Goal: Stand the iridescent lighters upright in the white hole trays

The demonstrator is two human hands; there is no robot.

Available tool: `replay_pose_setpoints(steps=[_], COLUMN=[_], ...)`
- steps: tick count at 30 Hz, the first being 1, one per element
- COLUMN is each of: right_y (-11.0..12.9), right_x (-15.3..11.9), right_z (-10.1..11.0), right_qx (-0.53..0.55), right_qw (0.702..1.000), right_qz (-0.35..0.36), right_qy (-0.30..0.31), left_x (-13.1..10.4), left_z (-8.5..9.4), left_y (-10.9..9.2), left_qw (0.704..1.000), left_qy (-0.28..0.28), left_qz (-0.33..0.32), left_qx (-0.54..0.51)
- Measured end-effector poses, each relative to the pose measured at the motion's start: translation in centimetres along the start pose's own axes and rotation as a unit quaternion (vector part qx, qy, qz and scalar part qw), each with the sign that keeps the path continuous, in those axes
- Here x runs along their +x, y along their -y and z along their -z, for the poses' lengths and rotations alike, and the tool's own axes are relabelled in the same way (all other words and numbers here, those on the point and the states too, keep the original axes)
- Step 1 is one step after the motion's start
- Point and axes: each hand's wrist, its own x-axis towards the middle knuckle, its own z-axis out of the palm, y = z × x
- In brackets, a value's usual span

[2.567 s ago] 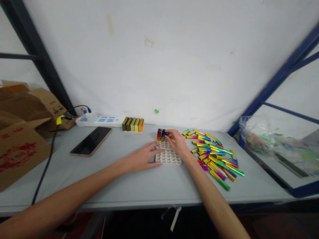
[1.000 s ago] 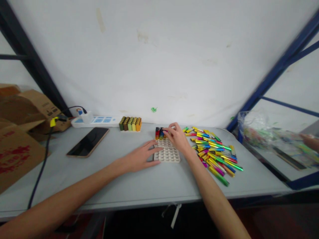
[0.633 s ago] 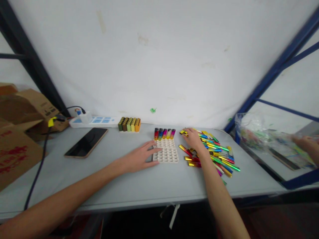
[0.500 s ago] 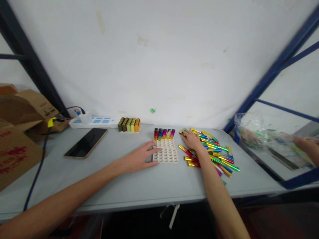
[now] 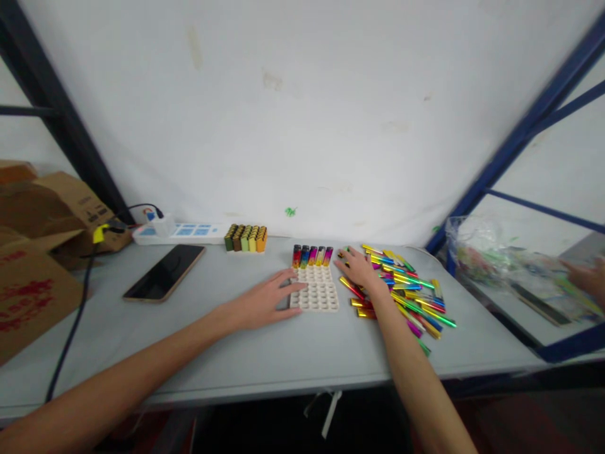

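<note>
My left hand rests with fingers spread at the left edge of a white tray full of small holes. Several colourful lighters stand upright in the tray's back row. My right hand is just right of these lighters, at the left side of a loose pile of shiny multicoloured lighters. Its fingers point toward the tray and are bent; something dark and small shows at the fingertips, too small to make out. Further left, a block of several upright lighters stands by the wall.
A phone lies on the table at the left, before a power strip. Cardboard boxes and a black cable are far left. Beyond a blue frame are a plastic bag and another person's hand.
My right hand has moved slightly left, away from the pile and toward the tray. My left hand stays in place on the tray's edge.
</note>
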Motion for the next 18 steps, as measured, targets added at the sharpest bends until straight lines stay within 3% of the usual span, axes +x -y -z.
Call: replay_pose_setpoints(steps=[7,10,18], right_y=[0.3,0.8,0.8], right_x=[0.4,0.6,0.5], right_z=[0.8,0.8,0.4], right_qx=[0.057,0.073,0.182], right_qw=[0.997,0.995,0.974], right_qz=[0.06,0.054,0.032], right_qy=[-0.013,-0.028,-0.13], left_x=[0.0,0.0,0.0], left_z=[0.0,0.0,0.0], left_y=[0.1,0.0,0.0], left_qw=[1.0,1.0,1.0], left_qy=[0.006,0.0,0.005], left_qz=[0.004,0.0,-0.001], left_qx=[-0.007,-0.003,0.002])
